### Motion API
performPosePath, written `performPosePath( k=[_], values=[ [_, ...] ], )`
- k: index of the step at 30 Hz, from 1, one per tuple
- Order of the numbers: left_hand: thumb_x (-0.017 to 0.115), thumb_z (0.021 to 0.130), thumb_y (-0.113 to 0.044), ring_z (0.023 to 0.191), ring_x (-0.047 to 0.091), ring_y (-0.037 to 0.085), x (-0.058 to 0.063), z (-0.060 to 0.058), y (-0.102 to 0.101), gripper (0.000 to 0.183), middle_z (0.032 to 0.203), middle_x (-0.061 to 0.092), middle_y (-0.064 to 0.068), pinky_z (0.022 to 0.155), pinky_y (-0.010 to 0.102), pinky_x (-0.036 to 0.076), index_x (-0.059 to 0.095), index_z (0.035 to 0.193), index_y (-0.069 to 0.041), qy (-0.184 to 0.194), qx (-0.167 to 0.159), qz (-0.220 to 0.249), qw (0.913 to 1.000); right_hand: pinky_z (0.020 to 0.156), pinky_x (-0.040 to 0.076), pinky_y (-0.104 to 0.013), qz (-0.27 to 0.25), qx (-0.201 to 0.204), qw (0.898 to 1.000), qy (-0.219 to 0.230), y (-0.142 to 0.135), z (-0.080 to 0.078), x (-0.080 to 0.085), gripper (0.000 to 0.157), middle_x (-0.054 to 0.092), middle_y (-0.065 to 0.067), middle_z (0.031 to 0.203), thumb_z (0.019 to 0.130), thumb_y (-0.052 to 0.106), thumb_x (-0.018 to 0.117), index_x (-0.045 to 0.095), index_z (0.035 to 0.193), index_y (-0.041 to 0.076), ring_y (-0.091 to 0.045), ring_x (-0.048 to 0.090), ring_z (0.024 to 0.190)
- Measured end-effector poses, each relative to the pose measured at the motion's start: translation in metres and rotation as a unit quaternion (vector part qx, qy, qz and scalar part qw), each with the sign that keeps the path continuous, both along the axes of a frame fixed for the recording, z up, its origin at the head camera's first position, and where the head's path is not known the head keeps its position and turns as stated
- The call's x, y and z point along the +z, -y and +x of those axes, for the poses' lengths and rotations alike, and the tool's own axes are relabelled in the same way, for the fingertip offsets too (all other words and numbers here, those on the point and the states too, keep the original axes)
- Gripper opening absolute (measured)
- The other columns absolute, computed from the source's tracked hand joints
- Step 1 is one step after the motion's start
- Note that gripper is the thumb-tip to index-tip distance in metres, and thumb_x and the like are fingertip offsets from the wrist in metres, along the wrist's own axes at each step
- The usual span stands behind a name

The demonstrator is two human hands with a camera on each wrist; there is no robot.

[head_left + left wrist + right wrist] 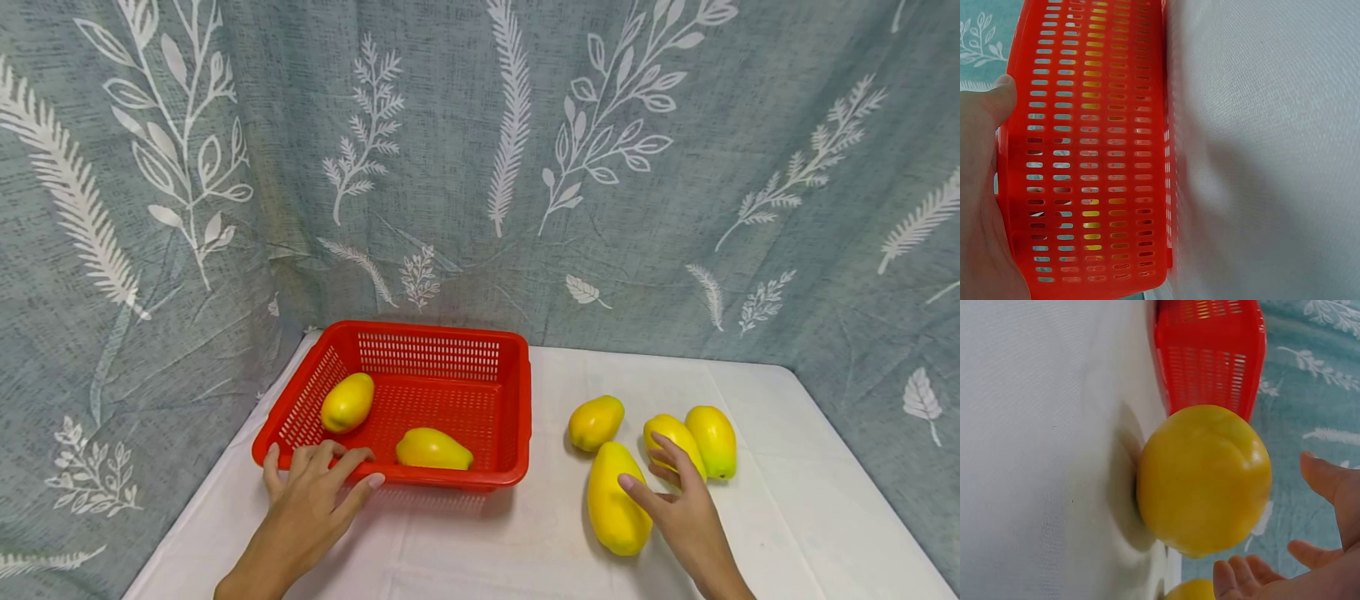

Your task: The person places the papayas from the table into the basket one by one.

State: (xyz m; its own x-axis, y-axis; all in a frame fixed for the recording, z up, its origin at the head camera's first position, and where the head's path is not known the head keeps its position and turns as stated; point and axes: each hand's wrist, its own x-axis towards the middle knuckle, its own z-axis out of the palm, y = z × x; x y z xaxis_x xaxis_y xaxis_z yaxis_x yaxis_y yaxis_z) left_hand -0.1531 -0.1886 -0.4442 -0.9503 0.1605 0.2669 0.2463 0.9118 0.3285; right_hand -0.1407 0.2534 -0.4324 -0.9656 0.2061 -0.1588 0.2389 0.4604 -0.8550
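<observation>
The long fruit [613,504] lies on the white cloth [525,550], to the right of the basket [480,478] by its near right corner, one end reaching nearer to the person than the basket's front rim. The right hand [684,508] hovers over it, thumb and fingers spread; the right wrist view shows a gap between hand and fruit, so it holds nothing. The left hand [303,504] grips the basket at the left part of its front rim, fingers bent over the edge. Inside the basket are two more yellow fruits: the left fruit [347,402] against its left side, and the front fruit [433,450] lying lengthwise along its front wall. Also right of the basket, just beyond the long fruit, is the small fruit [596,423], tinged orange. Farther right from the basket sit the partly hidden fruit [684,435], with the right hand's fingers in front of it, and, beside that, the green-tipped fruit [710,442]. Behind the basket and to both sides hangs a grey-blue curtain [450,125] with white leaf sprigs.
</observation>
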Motion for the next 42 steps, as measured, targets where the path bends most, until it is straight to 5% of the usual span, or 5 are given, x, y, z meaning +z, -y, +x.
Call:
performPosePath(
  k=[42],
  values=[
    [0.067,0.101,-0.05,0.116,0.05,0.041,-0.004,0.0,0.003,0.04,0.112,0.063,0.01,0.109,0.08,0.004,0.074,0.126,-0.019,-0.011,-0.009,0.008,0.9999,0.112,0.041,-0.065,0.051,0.047,0.997,0.015,0.022,-0.007,-0.029,0.091,0.038,-0.025,0.161,0.089,0.047,0.084,0.039,0.161,0.014,-0.042,0.046,0.137]
  ],
)
